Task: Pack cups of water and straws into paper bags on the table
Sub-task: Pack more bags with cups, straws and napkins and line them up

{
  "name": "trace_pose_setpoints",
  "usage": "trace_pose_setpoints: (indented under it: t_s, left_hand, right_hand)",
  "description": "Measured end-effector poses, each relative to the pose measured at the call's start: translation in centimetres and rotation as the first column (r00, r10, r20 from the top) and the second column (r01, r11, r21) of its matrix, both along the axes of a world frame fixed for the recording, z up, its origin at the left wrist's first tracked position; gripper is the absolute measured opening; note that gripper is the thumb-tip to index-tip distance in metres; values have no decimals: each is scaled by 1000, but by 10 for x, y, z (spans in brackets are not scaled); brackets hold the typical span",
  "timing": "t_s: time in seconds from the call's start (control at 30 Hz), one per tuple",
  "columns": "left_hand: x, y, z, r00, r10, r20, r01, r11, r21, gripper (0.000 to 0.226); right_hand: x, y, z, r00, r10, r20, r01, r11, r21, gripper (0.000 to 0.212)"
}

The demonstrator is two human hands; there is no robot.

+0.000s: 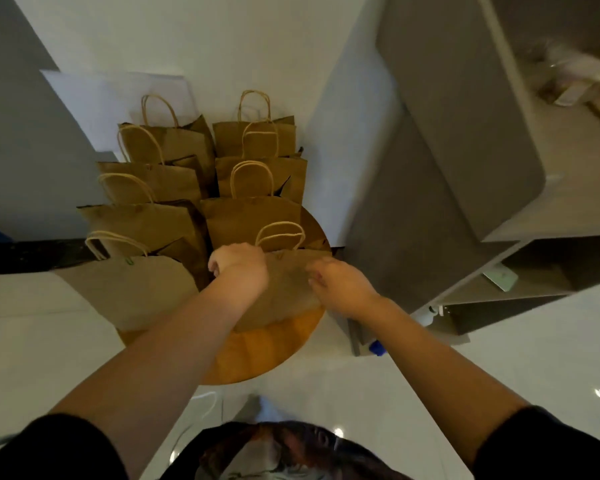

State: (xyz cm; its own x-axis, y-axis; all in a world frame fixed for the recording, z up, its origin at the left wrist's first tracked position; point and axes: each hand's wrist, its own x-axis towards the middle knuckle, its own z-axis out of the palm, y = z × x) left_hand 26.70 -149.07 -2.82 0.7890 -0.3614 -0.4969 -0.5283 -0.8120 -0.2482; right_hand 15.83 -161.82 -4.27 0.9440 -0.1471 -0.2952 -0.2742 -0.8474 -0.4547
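Brown paper bags with twisted handles stand in two rows on a round wooden table (257, 355). Both hands are at the nearest bag (284, 289), at the table's front right. The left hand (238, 268) is curled over the bag's top left corner, gripping its edge. The right hand (340, 287) lies against the bag's right side, fingers bent; it is blurred, so I cannot tell whether it grips. A small green mark (129, 260) sits on the front left bag (132, 289), too small to read.
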Motion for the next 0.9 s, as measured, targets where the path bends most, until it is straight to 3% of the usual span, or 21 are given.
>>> trace_pose_setpoints:
  t_s: [0.07,0.17,0.27,0.43,0.6,0.73,0.9]
  left_hand:
    - [-29,-15,13,1000,0,-1,0,999,-47,21]
    - [-83,-48,42,999,-48,-22,40,956,-291,13]
    - [-139,-85,71,994,-98,-49,59,857,-512,25]
    - [-205,-142,119,990,-137,-8,93,709,-699,38]
    - [-231,-192,166,988,-152,19,104,571,-814,25]
    - [-237,-243,178,982,-167,94,169,528,-832,19]
    - [-220,-332,174,977,-209,42,144,499,-854,13]
  right_hand:
    - [-22,-9,12,1000,7,20,-7,1000,-28,26]
    - [-68,-30,32,998,-9,67,12,998,-55,26]
    - [-122,-62,56,993,-16,121,29,994,-108,26]
    - [-195,-124,105,969,-131,207,161,978,-131,25]
    - [-229,-185,147,913,-221,344,272,956,-109,17]
    - [-232,-237,161,852,-321,415,391,916,-94,20]
    - [-222,-313,164,792,-437,426,502,863,-49,21]
